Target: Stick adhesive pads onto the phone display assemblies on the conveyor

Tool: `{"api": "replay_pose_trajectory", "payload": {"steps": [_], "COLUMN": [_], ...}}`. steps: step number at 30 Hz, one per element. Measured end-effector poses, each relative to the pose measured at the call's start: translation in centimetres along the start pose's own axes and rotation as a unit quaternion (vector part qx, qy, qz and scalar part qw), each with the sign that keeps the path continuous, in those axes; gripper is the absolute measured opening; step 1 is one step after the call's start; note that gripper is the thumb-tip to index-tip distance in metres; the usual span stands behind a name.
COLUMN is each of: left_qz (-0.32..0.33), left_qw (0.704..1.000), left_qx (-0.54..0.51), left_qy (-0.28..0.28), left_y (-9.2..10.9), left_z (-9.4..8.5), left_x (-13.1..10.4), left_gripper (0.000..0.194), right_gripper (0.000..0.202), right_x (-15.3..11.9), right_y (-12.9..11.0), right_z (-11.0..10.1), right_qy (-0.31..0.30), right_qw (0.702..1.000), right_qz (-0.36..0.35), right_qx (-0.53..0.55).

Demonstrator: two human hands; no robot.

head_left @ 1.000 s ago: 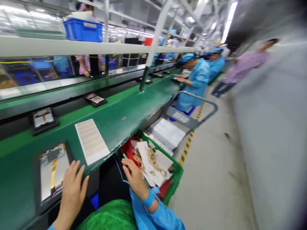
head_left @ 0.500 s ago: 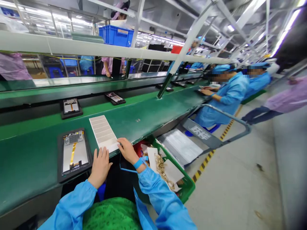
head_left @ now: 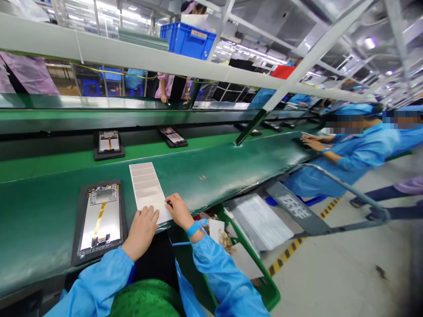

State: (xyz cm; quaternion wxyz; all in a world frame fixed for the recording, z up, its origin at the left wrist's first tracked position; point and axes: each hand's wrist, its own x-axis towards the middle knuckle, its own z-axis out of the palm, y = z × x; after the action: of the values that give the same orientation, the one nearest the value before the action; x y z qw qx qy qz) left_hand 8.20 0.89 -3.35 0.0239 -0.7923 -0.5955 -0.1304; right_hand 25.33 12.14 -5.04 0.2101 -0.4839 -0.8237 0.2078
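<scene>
A white sheet of labels [head_left: 145, 181] lies on the green bench, with several greyish rectangular labels in rows and a bare white strip at its near end. My left hand [head_left: 142, 231] rests on the near left part of that sheet, fingers stretched out flat. At the sheet's right edge, my right hand [head_left: 180, 212] has its fingers curled together; a small dark spot shows at the fingertips, too small to name. To the left of my hands, an opened tablet [head_left: 102, 220] with a bare circuit board and an orange ribbon cable lies on a dark pad.
More opened tablets [head_left: 109, 143] sit on the green conveyor belt [head_left: 139, 152] behind the bench. A green crate [head_left: 272, 293] with paper scraps stands below right, beside a grey trolley [head_left: 297, 211]. A slanting post [head_left: 251, 125] rises from the bench. A co-worker [head_left: 353, 154] sits farther right.
The head view has turned, shifting the scene. My right hand's fingertips have curled in at the sheet's right edge, and a dark spot shows there. My left hand stays on the sheet.
</scene>
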Motion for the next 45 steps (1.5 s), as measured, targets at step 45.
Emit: {"api": "replay_pose_trajectory", "payload": {"steps": [45], "left_qz": [-0.146], "left_qw": [0.984], "left_qx": [-0.013], "left_qy": [0.105], "left_y": [-16.2], "left_z": [-4.6], "left_x": [-11.0], "left_gripper": [0.041], "right_gripper": [0.013], "right_x": [7.5], "right_y": [-19.4], "right_z": [12.2], "right_qy": [0.007], "right_qw": [0.973], "right_qz": [-0.044], "right_qx": [0.226]}}
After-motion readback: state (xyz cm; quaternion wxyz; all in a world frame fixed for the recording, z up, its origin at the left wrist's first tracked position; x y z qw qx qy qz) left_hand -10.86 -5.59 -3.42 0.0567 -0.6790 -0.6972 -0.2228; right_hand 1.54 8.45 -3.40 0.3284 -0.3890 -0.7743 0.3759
